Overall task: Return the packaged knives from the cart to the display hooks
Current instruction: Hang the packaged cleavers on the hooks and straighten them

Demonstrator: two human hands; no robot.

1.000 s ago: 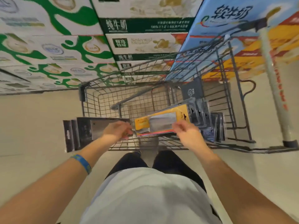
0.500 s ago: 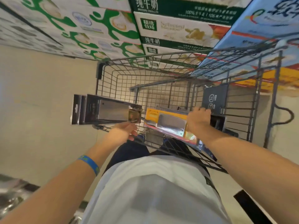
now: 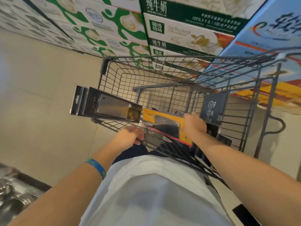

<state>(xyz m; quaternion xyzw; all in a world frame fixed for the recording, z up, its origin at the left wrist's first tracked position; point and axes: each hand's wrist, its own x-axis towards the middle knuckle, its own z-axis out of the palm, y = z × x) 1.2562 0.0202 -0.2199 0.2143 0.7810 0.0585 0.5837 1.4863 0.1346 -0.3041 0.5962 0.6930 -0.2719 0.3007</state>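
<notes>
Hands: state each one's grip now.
Left hand: closed on black carded knife packs.
Right hand: closed on yellow carded cleaver pack in the cart.

I am standing in a shop, a supermarket by the look of it. In front of me is a wire shopping cart (image 3: 162,75) on a pale tiled floor (image 3: 40,95). Beyond it, printed milk cartons (image 3: 179,30) are stacked in a wall, green and white ones beside blue ones (image 3: 268,38). Retail-carded packaged knives (image 3: 104,105) with hang holes lie across the cart, and a yellow-carded one (image 3: 164,123) sits beside them
</notes>
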